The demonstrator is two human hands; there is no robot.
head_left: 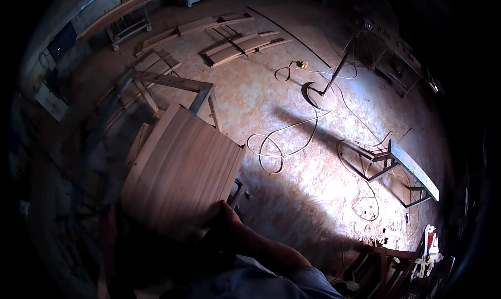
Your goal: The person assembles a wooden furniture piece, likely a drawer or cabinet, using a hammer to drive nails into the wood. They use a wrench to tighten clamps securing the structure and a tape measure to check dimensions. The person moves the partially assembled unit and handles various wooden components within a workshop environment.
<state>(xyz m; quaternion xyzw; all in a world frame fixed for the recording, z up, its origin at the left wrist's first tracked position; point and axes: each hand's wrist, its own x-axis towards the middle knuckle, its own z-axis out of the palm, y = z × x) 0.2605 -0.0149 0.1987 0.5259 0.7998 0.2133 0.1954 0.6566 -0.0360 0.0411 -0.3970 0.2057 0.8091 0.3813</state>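
Note:
A broad wooden panel (182,173) made of joined boards lies in front of me, with a thicker strip along its left side. At its lower right edge my right hand (229,218) grips the wood, the thumb showing at the edge and the other fingers hidden. My left hand (109,220) is by the panel's lower left edge, dim and blurred; its fingers cannot be made out. Just past the right edge a metal clamp-like tool (241,190) sticks out, partly covered.
Beyond the panel stands a wooden trestle (175,80). Curved wooden pieces (242,47) lie on the floor farther off. A pedestal fan (334,72) and looping cords (271,150) are to the right, near a narrow metal-legged bench (412,166). Wood scraps (386,267) sit at lower right.

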